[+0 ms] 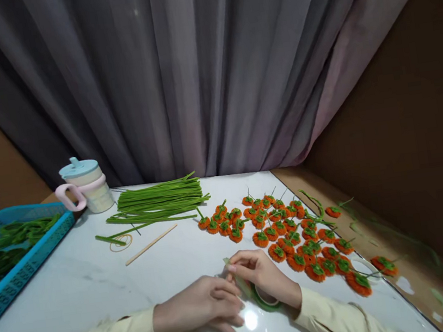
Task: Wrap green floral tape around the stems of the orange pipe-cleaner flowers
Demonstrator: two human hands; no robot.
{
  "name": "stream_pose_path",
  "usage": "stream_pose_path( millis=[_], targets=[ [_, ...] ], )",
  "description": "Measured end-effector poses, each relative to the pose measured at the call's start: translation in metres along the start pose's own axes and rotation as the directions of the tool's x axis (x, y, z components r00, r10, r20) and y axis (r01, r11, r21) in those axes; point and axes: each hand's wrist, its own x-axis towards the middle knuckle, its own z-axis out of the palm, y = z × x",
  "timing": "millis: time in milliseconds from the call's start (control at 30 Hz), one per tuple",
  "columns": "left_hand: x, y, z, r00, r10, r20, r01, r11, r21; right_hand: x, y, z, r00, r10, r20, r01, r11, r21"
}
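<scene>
Near the front of the table my right hand (264,278) pinches the loose end of a pale green strip of tape (244,286). The strip runs down to a green tape roll (271,306), which lies under that hand and is partly covered by it. My left hand (203,306) comes in from the left, its fingers curled and its fingertips meeting those of the right hand. What the left fingertips grip is too small and hidden to name. Beyond the right hand lie many small orange pumpkin- or persimmon-like pieces (296,261) with green tops and thin wire stems.
Green pipe-cleaner stems (160,199) lie stacked at the back. A wooden stick (151,245) and a rubber band (121,243) are left of centre. A lidded cup (100,197) and a blue basket (25,268) of green pieces stand left. A white ring (365,266) lies at the right edge.
</scene>
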Motion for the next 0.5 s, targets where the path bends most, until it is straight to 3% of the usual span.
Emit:
stream_pose_path(
  millis=[33, 67, 133, 167, 200, 233, 333, 500],
  targets=[
    [0.001, 0.000, -0.014, 0.993, 0.077, -0.095, -0.061, 0.985, 0.162, 0.000, 0.002, 0.000, 1.000, 0.000, 0.006, 0.000, 1.000, -0.012],
    [0.004, 0.001, -0.028, 0.957, 0.222, -0.187, -0.142, 0.920, 0.365, 0.001, 0.003, 0.000, 1.000, 0.001, 0.014, 0.000, 1.000, -0.023],
    [0.015, 0.003, -0.058, 0.790, 0.514, -0.335, -0.214, 0.743, 0.635, 0.002, 0.007, 0.001, 1.000, 0.008, 0.028, -0.007, 0.999, -0.040],
    [0.022, 0.004, -0.072, 0.709, 0.600, -0.369, -0.204, 0.676, 0.708, 0.003, 0.008, 0.001, 0.999, 0.013, 0.034, -0.011, 0.999, -0.051],
    [0.031, 0.006, -0.085, 0.649, 0.659, -0.380, -0.198, 0.629, 0.752, 0.004, 0.010, 0.001, 0.999, 0.019, 0.040, -0.016, 0.998, -0.064],
    [0.040, 0.007, -0.095, 0.617, 0.690, -0.380, -0.205, 0.607, 0.768, 0.005, 0.011, 0.002, 0.998, 0.028, 0.048, -0.024, 0.997, -0.077],
    [0.065, 0.012, -0.114, 0.607, 0.726, -0.323, -0.251, 0.561, 0.789, 0.008, 0.012, 0.004, 0.996, 0.065, 0.059, -0.059, 0.992, -0.107],
    [0.084, 0.015, -0.116, 0.636, 0.747, -0.191, -0.272, 0.449, 0.851, 0.009, 0.008, 0.007, 0.997, 0.054, 0.058, -0.045, 0.987, -0.154]
  ],
)
